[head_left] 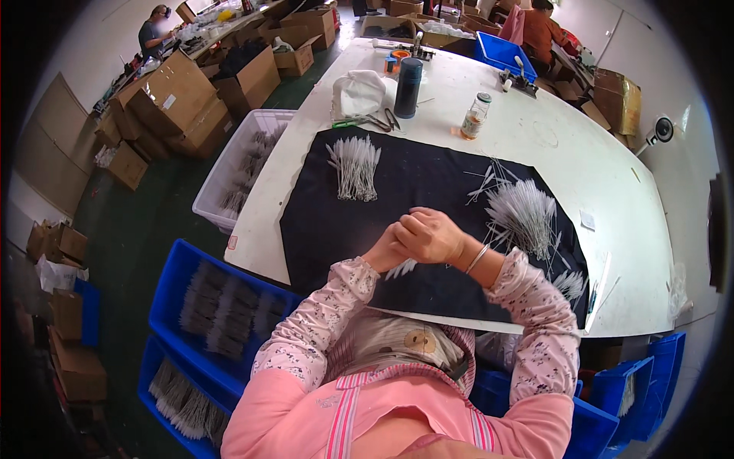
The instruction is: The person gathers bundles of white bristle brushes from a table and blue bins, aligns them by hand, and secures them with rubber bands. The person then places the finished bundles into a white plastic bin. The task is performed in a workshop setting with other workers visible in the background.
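Note:
My two hands meet over the black cloth (413, 161) in front of me. My left hand (384, 249) is closed, and the white tips of a few thin wire brushes (401, 268) stick out below it. My right hand (433, 234) is closed against the left hand's fingers; what it grips, if anything, is hidden. Beyond my left hand lies a neat bundle of white-tipped wire brushes (356, 167), their looped ends toward me. To the right spreads a larger, looser heap of the same brushes (523, 218), with a smaller group (568, 284) nearer me.
On the white table (612, 191) stand a dark flask (408, 88), a glass jar (475, 116), a white cloth (358, 93) and pliers (375, 121). Blue bins (170, 287) and a clear bin (210, 187) of brushes flank the left side. Cardboard boxes (176, 99) and two people sit beyond.

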`<state>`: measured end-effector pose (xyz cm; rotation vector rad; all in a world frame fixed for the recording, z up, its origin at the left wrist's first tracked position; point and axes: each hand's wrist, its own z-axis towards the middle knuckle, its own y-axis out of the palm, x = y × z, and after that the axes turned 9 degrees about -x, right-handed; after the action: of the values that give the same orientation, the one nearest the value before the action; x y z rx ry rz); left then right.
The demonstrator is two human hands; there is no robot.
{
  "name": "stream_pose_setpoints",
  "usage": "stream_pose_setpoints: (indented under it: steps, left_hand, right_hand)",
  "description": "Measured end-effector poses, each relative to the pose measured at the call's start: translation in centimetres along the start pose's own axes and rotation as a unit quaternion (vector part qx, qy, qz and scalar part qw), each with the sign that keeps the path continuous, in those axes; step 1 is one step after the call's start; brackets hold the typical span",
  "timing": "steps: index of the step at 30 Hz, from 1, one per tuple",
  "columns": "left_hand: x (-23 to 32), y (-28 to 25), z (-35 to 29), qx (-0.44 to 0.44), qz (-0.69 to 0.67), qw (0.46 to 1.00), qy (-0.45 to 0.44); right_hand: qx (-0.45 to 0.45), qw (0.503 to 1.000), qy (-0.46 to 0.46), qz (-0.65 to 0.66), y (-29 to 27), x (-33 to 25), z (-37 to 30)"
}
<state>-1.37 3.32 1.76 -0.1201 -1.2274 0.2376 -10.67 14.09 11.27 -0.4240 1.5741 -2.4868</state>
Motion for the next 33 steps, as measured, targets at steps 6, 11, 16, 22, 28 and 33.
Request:
stream_pose_setpoints:
  steps: [6, 11, 16, 22, 28, 33]
  left_hand:
    - [-1.2, -0.3, 0.0, 0.039, -0.035, 0.999, 0.0]
    - [-1.9, -0.1, -0.7, 0.032, 0.049, 0.998, -0.013]
    - [3.8, -1.9, -1.5, -0.042, 0.18, 0.982, -0.041]
    - [4.4, -6.2, -3.6, 0.185, -0.116, 0.976, -0.001]
    - [6.0, -4.4, -5.3, 0.394, -0.208, 0.893, -0.066]
    - [5.6, 4.9, -4.4, 0.131, -0.042, 0.985, -0.1]
  right_hand:
    - [0.021, 1.0, -0.011, -0.014, 1.0, 0.8, 1.2]
    - [0.012, 1.0, 0.015, 0.002, 1.3, 0.6, 1.2]
    - [0.035, 0.999, 0.027, -0.029, -0.3, 0.2, -1.0]
    - [0.155, 0.965, 0.212, -0.024, -4.7, -0.2, -2.7]
    - [0.532, 0.503, 0.531, 0.426, -1.9, 0.6, -6.7]
    - [0.49, 0.088, 0.526, 0.689, 5.9, -5.9, -4.8]
